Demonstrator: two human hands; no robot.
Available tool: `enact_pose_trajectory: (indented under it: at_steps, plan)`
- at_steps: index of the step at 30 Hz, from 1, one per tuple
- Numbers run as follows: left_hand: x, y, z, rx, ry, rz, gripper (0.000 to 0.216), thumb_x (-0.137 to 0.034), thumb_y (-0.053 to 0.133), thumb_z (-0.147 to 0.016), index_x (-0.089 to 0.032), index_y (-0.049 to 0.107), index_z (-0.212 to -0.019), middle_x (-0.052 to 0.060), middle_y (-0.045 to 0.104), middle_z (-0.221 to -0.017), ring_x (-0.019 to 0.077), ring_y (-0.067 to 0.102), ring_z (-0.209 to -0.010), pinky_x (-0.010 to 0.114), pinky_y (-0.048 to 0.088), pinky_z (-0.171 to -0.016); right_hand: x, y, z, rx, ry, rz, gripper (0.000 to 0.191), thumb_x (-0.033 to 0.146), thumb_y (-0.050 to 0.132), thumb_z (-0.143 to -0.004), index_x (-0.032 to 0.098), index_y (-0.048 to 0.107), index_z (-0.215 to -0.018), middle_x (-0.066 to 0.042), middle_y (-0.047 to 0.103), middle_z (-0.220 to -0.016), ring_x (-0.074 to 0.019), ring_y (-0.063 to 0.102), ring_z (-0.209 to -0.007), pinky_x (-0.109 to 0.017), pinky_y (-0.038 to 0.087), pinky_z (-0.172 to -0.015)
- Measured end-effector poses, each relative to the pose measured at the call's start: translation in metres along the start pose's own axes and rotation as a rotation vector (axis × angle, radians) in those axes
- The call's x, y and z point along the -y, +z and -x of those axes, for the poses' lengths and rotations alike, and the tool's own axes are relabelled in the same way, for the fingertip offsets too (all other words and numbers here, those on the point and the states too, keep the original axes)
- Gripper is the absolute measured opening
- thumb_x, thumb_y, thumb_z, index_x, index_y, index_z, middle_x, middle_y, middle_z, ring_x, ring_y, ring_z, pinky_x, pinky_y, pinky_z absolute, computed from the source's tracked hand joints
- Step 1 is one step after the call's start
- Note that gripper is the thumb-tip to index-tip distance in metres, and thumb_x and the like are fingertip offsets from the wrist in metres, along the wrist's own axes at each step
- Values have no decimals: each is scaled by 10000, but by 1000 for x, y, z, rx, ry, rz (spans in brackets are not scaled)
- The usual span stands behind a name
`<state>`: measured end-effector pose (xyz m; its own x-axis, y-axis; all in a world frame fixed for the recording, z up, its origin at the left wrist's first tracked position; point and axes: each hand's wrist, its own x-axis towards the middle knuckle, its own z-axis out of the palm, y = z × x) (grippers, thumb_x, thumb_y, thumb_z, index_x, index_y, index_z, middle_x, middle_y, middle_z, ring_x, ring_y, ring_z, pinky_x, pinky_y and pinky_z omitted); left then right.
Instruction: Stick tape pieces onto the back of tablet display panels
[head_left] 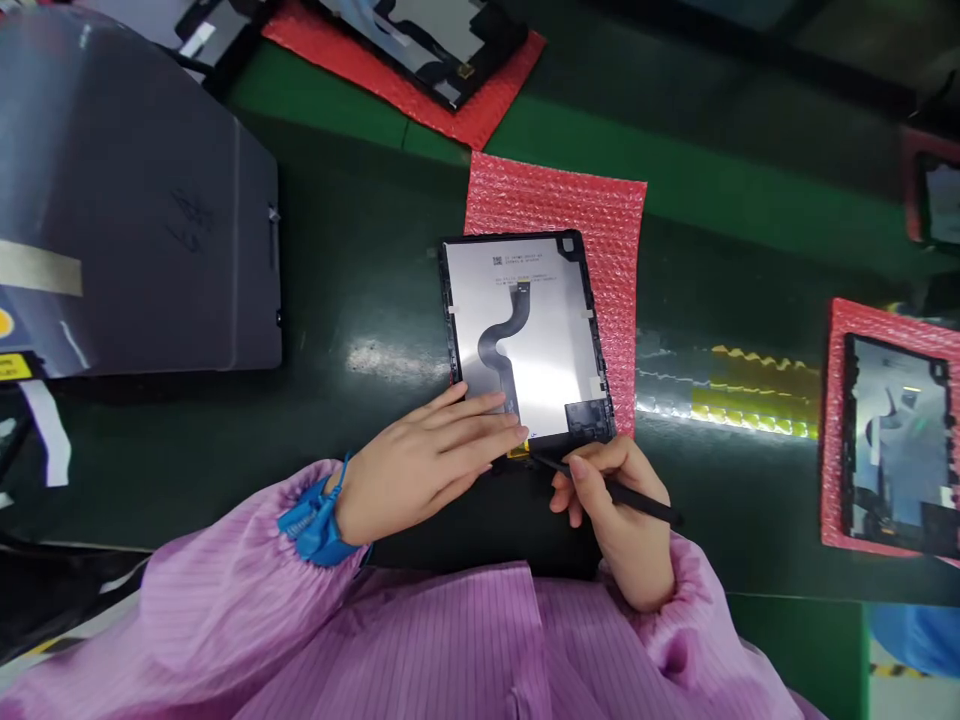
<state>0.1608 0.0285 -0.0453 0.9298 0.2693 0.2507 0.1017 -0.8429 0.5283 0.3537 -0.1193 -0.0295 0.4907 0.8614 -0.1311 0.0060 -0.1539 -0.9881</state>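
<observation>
In the head view a tablet display panel [551,350] in a black frame lies with its silver back up. A dark, curved flex cable [493,347] runs down it, ending near an orange-yellow tab [519,452] at the lower edge. My left hand [435,450] rests with stretched fingers over the panel's lower left part and the cable's lower end. Between the fingers of my right hand [619,510] is a slim black pointed tool [637,500]. Its tip is beside the orange-yellow tab, close to my left fingertips; whether it touches is unclear.
Red bubble wrap [555,190] lies under the panel. Another panel [892,430] on red wrap is at the right, and one more [442,40] at the top. A large grey case [150,230] stands at the left. A blue wrist strap [319,525] circles my left wrist.
</observation>
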Motion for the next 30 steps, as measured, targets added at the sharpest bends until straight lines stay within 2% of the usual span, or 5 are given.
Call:
enact_pose_trajectory:
  at_steps: [17, 21, 25, 28, 30]
  plan:
    - [2, -5, -1, 109, 20, -15, 461, -29, 431, -988, -210, 684, -1328, 81, 663, -1460, 280, 460, -1510, 548, 349, -1272, -1, -1, 0, -5, 26, 92, 235, 281, 712, -957, 223, 578, -773, 21, 731, -713, -81, 603, -447, -192, 476, -403]
    - [3, -3, 1, 130, 37, -54, 491, -16, 450, -971, -231, 664, -1357, 63, 658, -1468, 265, 444, -1522, 535, 343, -1279, 0, -2, 1, -53, 45, 129, 245, 307, 721, -957, 222, 584, -773, 24, 708, -663, -82, 597, -445, -184, 476, -409]
    - [-7, 7, -5, 107, 39, -136, 518, -19, 496, -956, -217, 615, -1420, 80, 681, -1430, 307, 471, -1497, 585, 315, -1282, -2, -6, 4, -150, 10, 98, 246, 334, 693, -983, 225, 571, -800, 36, 676, -630, -74, 551, -423, -182, 447, -407]
    - [-21, 11, -5, 93, -28, -121, 567, -14, 508, -952, -230, 568, -1474, 94, 678, -1419, 311, 449, -1511, 594, 315, -1281, -3, -10, 9, -161, 4, 55, 230, 349, 697, -983, 225, 582, -827, 35, 678, -660, -68, 529, -415, -178, 419, -389]
    - [-25, 7, 6, 62, -132, 43, 579, -64, 472, -1001, -256, 479, -1548, 106, 614, -1502, 276, 412, -1539, 537, 364, -1271, -5, -13, 13, -165, 23, 49, 214, 355, 708, -976, 222, 605, -844, 28, 681, -669, -71, 527, -417, -176, 413, -377]
